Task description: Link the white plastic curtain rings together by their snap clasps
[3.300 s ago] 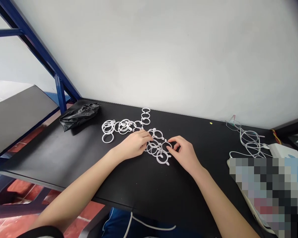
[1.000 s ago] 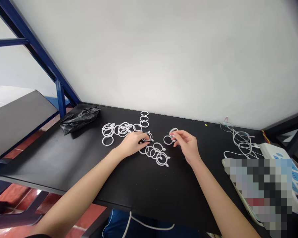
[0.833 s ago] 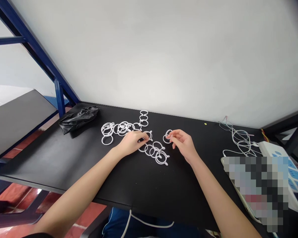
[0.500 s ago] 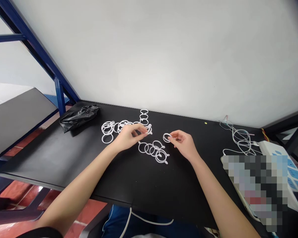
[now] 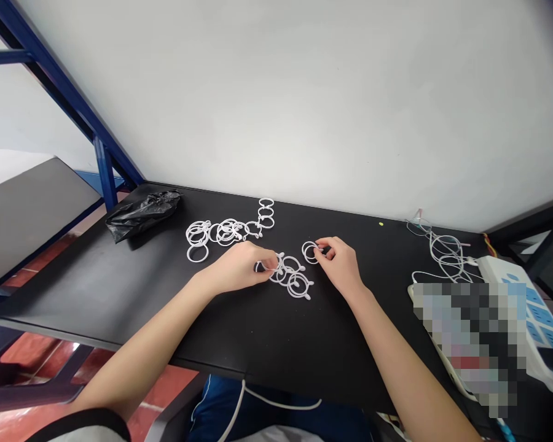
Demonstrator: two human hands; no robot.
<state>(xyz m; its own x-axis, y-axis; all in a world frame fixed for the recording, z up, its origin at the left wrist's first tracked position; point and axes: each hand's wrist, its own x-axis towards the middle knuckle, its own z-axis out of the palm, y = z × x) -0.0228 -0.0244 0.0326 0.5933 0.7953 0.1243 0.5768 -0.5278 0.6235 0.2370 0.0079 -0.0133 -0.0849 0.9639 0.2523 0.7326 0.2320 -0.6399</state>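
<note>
My left hand [image 5: 242, 267] is closed in a pinch at the left end of the front group of white curtain rings [image 5: 299, 287]. A white ring shows at its fingertips, partly hidden by the fingers. To the right, my right hand [image 5: 340, 263] pinches a pair of overlapping white curtain rings [image 5: 308, 252] by their small eyelet ends, low over the black table. Behind my left hand lies a pile of loose curtain rings [image 5: 229, 231], and several more rings [image 5: 266, 212] form a short column near the wall.
A crumpled black plastic bag [image 5: 144, 215] lies at the table's back left. On the right are tangled white cables [image 5: 447, 255], a white and blue power strip [image 5: 534, 307] and a blurred-out flat object [image 5: 470, 350]. The black table [image 5: 267, 337] meets a white wall behind.
My left hand has come toward me from the back rings to the front group, with a ring at its fingertips. My right hand has hardly moved; its two rings now lie more spread apart.
</note>
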